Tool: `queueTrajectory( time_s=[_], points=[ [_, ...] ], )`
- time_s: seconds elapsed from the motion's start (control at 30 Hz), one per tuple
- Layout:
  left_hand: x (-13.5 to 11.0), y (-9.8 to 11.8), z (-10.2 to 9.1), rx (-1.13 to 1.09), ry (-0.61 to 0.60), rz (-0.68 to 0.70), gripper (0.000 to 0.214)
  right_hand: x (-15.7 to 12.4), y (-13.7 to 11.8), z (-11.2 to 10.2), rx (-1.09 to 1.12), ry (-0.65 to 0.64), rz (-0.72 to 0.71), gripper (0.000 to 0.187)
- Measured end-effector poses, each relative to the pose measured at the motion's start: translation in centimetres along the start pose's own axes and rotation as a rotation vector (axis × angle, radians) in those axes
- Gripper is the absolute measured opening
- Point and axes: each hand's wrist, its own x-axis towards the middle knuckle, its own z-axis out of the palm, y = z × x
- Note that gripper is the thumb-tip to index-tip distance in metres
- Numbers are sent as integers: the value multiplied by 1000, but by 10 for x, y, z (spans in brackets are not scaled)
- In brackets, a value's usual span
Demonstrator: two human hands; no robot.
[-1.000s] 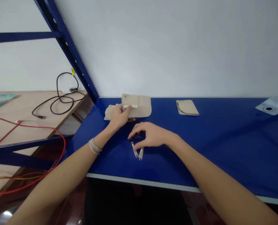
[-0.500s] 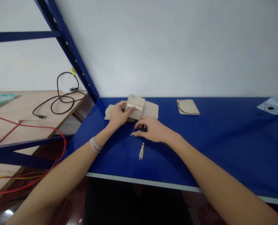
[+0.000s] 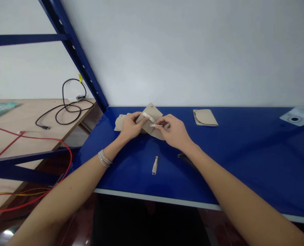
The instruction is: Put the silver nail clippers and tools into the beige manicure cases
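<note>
Two items are held over the blue worktop [image 3: 131, 171]. The left grip [image 3: 131, 126] is closed on an opened tan case [image 3: 153, 111], with the thumb pressed on the front beside the white strip [image 3: 149, 117]. The case is tilted, its studded corner directed away from the person. The right grip [image 3: 176, 132] is narrowed to a pinch between thumb and fingers and retains a small metal tool [image 3: 152, 125]. The tool projects from the fingertips toward the left grip, in front of the case; contact between tool and case cannot be determined.

A metal clipper [image 3: 155, 165] lies on the worktop, nearer the person than both grips. A dark tool [image 3: 184, 156] lies partly hidden beneath the right forearm. A folded tan pouch [image 3: 205, 118] lies to the right of the right grip, well apart from it.
</note>
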Motion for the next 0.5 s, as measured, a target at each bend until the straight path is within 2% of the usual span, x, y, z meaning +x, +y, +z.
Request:
queueTrajectory(
  time_s=[0.27,0.43,0.5],
  points=[
    [-4,3,0,16,-98,33,35,3,11,0,-12,131,93,4],
    [-7,8,0,-9,-193,21,32,3,10,-2,6,136,76,4],
    [-8,10,0,6,-194,4,31,3,8,-2,11,128,64,4]
  ],
)
